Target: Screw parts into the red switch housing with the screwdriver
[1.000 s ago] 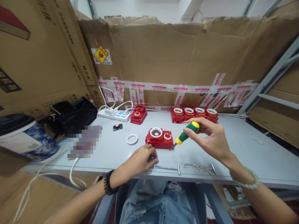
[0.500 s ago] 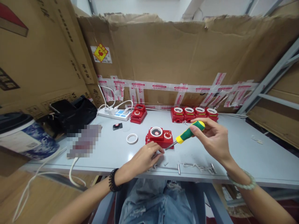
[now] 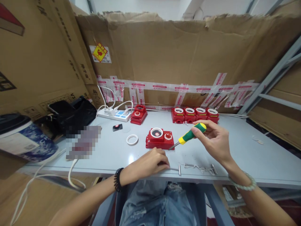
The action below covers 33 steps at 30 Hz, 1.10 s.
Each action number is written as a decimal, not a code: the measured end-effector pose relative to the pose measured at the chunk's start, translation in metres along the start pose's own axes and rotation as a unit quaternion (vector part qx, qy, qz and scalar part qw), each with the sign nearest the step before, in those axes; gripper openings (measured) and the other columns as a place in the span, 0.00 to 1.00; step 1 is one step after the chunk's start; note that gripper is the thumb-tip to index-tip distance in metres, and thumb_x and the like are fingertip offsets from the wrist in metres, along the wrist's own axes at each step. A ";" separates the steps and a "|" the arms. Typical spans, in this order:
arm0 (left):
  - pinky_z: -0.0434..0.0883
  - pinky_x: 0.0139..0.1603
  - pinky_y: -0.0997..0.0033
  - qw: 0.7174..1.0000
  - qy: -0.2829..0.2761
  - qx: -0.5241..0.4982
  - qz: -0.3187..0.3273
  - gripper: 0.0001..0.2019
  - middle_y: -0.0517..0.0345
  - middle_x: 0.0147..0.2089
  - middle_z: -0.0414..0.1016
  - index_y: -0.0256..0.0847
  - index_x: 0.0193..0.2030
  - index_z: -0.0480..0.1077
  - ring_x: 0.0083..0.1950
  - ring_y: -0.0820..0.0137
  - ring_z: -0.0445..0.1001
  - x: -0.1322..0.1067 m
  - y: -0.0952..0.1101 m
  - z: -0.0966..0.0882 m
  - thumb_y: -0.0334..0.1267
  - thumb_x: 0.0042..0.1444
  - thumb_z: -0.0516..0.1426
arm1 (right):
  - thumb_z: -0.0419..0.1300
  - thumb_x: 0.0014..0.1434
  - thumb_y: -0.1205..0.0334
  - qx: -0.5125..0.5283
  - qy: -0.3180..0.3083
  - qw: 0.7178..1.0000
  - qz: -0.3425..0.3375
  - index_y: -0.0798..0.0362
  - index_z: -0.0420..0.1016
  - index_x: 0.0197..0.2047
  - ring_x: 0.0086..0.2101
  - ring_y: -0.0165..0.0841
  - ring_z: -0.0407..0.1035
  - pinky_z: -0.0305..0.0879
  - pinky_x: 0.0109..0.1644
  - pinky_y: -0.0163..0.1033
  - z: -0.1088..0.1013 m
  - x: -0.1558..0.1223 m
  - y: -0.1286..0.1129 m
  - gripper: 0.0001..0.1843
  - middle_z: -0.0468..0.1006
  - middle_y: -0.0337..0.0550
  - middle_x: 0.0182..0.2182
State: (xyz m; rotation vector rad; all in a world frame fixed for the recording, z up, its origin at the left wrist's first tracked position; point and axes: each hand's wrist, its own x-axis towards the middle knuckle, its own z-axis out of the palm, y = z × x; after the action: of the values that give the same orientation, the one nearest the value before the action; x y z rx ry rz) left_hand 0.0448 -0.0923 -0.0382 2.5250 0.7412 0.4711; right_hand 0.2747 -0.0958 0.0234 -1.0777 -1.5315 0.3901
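My right hand (image 3: 213, 141) grips a green and yellow screwdriver (image 3: 191, 134) by its handle. The shaft points down and left, its tip near the front right corner of a red housing (image 3: 163, 143). That housing has a white ring around a dark round window and a small red knob. My left hand (image 3: 154, 160) is down at the table's front, fingers curled together, and what they hold, if anything, is hidden. Beside its fingertips lies a metal T-shaped rod (image 3: 180, 169), partly covered by the hand. A second rod with white cord (image 3: 199, 168) rests further right.
A loose white ring (image 3: 132, 140) and a small black piece (image 3: 117, 127) lie left of the housing. Behind stand another red housing (image 3: 138, 115), a power strip (image 3: 114, 114) and a row of several red units (image 3: 195, 116). A large cup (image 3: 25, 141) stands far left.
My left hand has moved from the housing's front edge towards the table's front edge, covering the spot where a small screw lay. The screwdriver tip has shifted slightly right and up.
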 end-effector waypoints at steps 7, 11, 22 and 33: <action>0.66 0.33 0.74 0.997 0.018 0.040 -0.067 0.07 0.55 0.32 0.77 0.38 0.37 0.75 0.33 0.69 0.74 0.007 -0.007 0.000 0.29 0.56 0.56 | 0.66 0.51 0.57 0.010 0.021 1.000 -0.004 0.51 0.74 0.38 0.29 0.31 0.73 0.76 0.33 0.38 0.001 0.007 0.004 0.12 0.75 0.39 0.29; 0.68 0.37 0.71 0.997 0.025 0.053 -0.059 0.12 0.53 0.36 0.77 0.38 0.47 0.73 0.36 0.67 0.75 0.006 -0.002 -0.002 0.30 0.59 0.53 | 0.66 0.51 0.58 0.022 0.041 0.999 -0.012 0.50 0.75 0.37 0.27 0.30 0.73 0.76 0.31 0.36 -0.001 0.008 0.000 0.10 0.76 0.38 0.28; 0.71 0.37 0.70 0.913 0.247 -0.305 -0.109 0.13 0.53 0.34 0.77 0.35 0.35 0.72 0.34 0.70 0.74 0.015 -0.012 -0.031 0.45 0.54 0.60 | 0.66 0.52 0.56 0.043 0.126 0.991 0.000 0.49 0.76 0.35 0.23 0.31 0.72 0.75 0.26 0.39 -0.004 0.008 -0.007 0.08 0.74 0.39 0.26; 0.70 0.42 0.76 0.812 0.262 -0.501 -0.144 0.12 0.57 0.34 0.79 0.35 0.28 0.71 0.35 0.75 0.76 0.016 -0.010 -0.024 0.40 0.45 0.67 | 0.67 0.50 0.56 0.115 0.155 0.981 -0.005 0.50 0.77 0.34 0.23 0.31 0.71 0.76 0.24 0.39 0.002 0.008 0.002 0.09 0.73 0.39 0.25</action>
State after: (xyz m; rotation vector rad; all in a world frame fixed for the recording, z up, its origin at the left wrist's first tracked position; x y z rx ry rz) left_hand 0.0428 -0.0674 -0.0199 1.2654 0.7558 1.1147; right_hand 0.2745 -0.0879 0.0256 -0.9019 -1.1830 0.3630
